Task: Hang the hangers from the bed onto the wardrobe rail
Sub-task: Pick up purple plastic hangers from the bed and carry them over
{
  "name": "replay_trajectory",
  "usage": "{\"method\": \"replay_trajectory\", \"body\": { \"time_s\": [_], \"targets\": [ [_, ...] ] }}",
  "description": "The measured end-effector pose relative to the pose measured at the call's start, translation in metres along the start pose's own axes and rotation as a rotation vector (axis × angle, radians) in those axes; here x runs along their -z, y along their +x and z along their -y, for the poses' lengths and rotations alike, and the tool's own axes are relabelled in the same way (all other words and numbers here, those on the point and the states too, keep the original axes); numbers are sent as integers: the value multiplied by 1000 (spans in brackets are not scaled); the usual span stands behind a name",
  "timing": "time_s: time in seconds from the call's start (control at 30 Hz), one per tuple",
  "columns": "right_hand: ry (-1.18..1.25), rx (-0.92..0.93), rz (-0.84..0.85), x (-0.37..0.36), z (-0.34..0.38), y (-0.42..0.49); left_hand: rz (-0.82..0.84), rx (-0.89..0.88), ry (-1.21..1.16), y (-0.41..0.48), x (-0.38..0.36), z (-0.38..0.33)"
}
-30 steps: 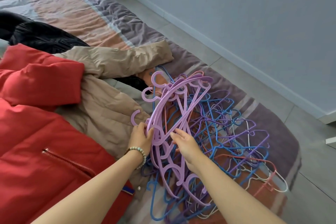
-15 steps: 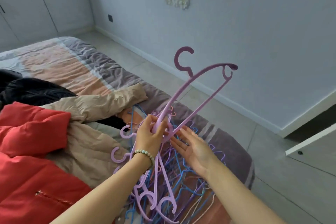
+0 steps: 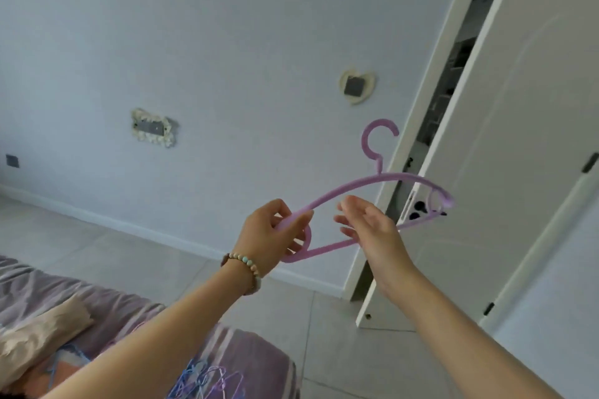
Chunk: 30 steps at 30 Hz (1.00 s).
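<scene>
While the wardrobe door (image 3: 534,107) stands ajar and a tangle of hangers (image 3: 207,379) lies on the bed (image 3: 259,356), a person lifts a purple hanger (image 3: 356,185), hook up. The left hand (image 3: 269,236) grasps one end and the right hand (image 3: 372,230) is relaxed by the lower bar. Steadying it with both hands should help before reaching for the unseen rail.

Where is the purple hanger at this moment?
Head view, right of centre, in the air: the left hand grips one end of the purple hanger, the open right hand is beside it, the wardrobe door behind.
</scene>
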State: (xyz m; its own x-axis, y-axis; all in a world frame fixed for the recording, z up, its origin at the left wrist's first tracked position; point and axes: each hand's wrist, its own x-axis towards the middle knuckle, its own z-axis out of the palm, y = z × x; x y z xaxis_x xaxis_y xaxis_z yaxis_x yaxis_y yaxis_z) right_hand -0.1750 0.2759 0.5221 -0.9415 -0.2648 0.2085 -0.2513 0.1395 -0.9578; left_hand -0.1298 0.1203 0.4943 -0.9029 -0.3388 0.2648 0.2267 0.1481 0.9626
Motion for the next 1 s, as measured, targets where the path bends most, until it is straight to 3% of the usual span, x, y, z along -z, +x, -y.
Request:
{"method": "replay_trajectory", "body": {
  "time_s": [0.27, 0.6, 0.83, 1.0],
  "targets": [
    [145, 124, -251, 173, 109, -60, 429, -178, -43, -16, -139, -153],
    [202, 235, -596, 382, 169, -192, 830, -342, -135, -97, -333, -288],
    [188, 354, -842, 520, 189, -277, 910, -418, -224, -186, -473, -354],
    [45, 466, -1041, 614, 187, -315, 916, -383, -316, -245, -560, -387]
  ]
}}
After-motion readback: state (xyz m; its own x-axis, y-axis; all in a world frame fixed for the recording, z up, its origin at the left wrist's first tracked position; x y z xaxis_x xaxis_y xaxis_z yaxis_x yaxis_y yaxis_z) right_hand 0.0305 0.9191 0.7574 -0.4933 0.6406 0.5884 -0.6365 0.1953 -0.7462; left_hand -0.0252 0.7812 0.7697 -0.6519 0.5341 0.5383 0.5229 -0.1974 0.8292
